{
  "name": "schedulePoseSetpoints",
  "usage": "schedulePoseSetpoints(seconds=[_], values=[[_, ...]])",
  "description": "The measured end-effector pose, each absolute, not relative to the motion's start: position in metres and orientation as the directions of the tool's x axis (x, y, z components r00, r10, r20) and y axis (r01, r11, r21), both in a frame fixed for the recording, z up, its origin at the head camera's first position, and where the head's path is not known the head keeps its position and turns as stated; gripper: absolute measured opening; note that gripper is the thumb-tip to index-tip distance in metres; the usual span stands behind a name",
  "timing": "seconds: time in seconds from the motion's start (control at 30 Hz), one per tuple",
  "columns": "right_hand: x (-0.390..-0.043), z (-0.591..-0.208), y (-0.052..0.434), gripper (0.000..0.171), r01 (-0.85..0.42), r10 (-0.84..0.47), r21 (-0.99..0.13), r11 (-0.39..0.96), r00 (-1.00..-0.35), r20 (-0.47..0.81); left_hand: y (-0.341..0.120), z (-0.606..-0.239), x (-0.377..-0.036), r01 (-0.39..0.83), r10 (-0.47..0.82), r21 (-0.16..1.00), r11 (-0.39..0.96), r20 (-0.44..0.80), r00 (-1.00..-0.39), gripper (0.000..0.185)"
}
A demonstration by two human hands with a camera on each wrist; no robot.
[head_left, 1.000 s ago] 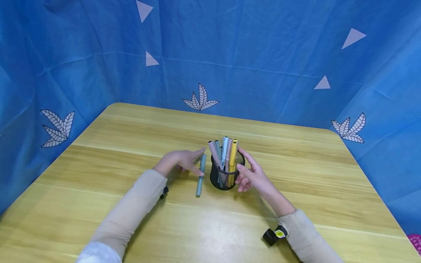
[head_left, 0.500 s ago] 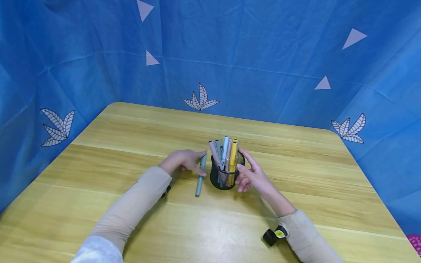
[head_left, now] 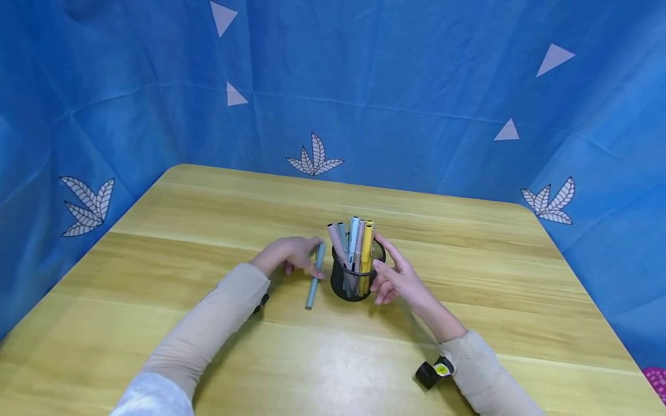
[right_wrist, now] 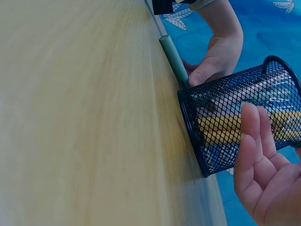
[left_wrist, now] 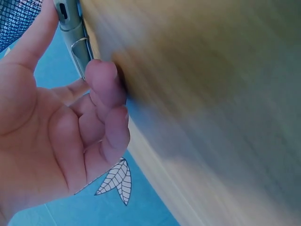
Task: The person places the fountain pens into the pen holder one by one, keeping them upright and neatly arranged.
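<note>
A grey-green capped pen (head_left: 314,289) lies on the table just left of a black mesh pen holder (head_left: 342,284). My left hand (head_left: 291,254) pinches this pen near its upper end, index finger at the far end and thumb nearer me. In the left wrist view, the pen's metal clip (left_wrist: 77,47) shows beside the fingers, the rest curled loosely. Upright in the holder stand several pens, among them a yellow pen (head_left: 366,248), a light blue pen (head_left: 353,238) and a mauve pen (head_left: 336,241). My right hand (head_left: 404,283) holds the holder's right side, thumb and index finger at its rim.
The wood-grain table (head_left: 218,323) spreads around both hands. A blue patterned curtain (head_left: 416,86) hangs behind and at both sides. Each wrist wears a camera; the right wrist camera (head_left: 428,374) sits close above the tabletop.
My left hand has moved slightly right and its thumb and index finger have closed in on the pen, which is turned a little. The right hand and the pen holder stay in place.
</note>
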State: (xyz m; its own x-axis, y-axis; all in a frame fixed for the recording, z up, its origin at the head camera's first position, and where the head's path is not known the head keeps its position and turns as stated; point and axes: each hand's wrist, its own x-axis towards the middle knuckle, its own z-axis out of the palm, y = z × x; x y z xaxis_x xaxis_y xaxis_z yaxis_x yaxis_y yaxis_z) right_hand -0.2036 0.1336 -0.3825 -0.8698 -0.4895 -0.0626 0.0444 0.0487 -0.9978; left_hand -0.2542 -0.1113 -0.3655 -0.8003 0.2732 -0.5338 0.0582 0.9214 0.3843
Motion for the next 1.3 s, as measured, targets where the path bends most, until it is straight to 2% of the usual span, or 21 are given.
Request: schedulePoseSetpoints(seconds=[0.47,0.93,1.3], values=[[-0.2025,-0.3819,0.1331,0.06,0.043,-0.488,-0.997,0.066,-0.87,-0.07,-0.1088,-0.3687,-0.259,0.006,0.282,0.449,0.893,-0.552,-0.784,0.074],[-0.2026,-0.3823,0.1331,0.06,0.054,-0.488,-0.997,0.058,-0.869,-0.076,-0.1097,-0.3684,-0.2615,-0.01,0.312,0.482,0.876,-0.583,-0.75,0.074],[-0.2031,-0.3819,0.1336,0.06,0.051,-0.489,-0.997,0.061,-0.869,-0.074,-0.1141,-0.3665,-0.2636,0.036,0.371,0.561,0.827,-0.495,-0.785,0.07]])
